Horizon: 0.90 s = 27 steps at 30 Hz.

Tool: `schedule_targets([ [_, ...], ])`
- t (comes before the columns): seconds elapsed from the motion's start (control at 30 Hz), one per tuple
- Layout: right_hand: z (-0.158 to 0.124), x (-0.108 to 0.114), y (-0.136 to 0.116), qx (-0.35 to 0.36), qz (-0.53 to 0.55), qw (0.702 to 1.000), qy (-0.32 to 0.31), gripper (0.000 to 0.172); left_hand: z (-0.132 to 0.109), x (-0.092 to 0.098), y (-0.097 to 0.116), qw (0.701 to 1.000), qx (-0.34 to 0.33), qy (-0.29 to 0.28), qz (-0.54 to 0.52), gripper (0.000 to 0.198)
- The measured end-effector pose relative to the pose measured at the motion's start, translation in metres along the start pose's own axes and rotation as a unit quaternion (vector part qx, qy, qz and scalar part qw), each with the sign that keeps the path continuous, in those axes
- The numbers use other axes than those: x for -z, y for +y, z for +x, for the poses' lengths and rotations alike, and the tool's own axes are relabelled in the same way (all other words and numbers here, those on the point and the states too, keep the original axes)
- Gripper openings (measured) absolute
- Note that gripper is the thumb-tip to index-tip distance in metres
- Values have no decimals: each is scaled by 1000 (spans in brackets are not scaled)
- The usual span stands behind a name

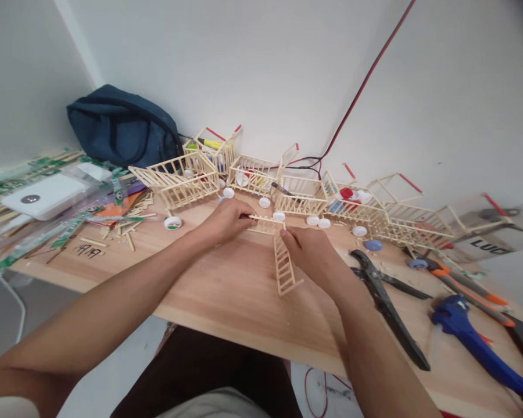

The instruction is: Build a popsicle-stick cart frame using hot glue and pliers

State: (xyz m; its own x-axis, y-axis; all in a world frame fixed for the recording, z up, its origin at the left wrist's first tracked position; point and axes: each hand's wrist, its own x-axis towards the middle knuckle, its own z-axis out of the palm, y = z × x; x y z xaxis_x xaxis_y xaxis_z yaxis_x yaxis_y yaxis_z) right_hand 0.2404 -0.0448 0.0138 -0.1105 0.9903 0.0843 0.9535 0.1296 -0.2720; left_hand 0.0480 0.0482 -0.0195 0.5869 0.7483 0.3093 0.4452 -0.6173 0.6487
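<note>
As left hand and right hand pinch, slatted stick panels meet.

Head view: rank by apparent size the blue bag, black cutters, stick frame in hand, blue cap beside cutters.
1. blue bag
2. black cutters, nearer the camera, so unsure
3. stick frame
4. blue cap

Light wood table carried a stick ladder frame directly under the right fingers. Stick baskets and white caps sat in a row just beyond the fingers. Black snips and a blue tool lay to their right, stick scraps well left.
</note>
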Motion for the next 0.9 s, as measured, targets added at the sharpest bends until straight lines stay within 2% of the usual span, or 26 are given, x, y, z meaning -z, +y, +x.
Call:
schedule_targets([
  [0.43,-3,9,-1,-12,27,1000,-1,37,-1,1,6,1000,10,4,-1,18],
  [0.57,-3,8,3,-14,22,1000,9,44,-1,0,2,1000,5,1,7,17],
  [0.7,-2,8,5,-36,7,999,-15,50,-1,-1,-1,1000,0,4,8,18],
  [0.9,-4,11,-2,-29,15,999,-27,46,-1,0,3,1000,8,3,3,18],
])
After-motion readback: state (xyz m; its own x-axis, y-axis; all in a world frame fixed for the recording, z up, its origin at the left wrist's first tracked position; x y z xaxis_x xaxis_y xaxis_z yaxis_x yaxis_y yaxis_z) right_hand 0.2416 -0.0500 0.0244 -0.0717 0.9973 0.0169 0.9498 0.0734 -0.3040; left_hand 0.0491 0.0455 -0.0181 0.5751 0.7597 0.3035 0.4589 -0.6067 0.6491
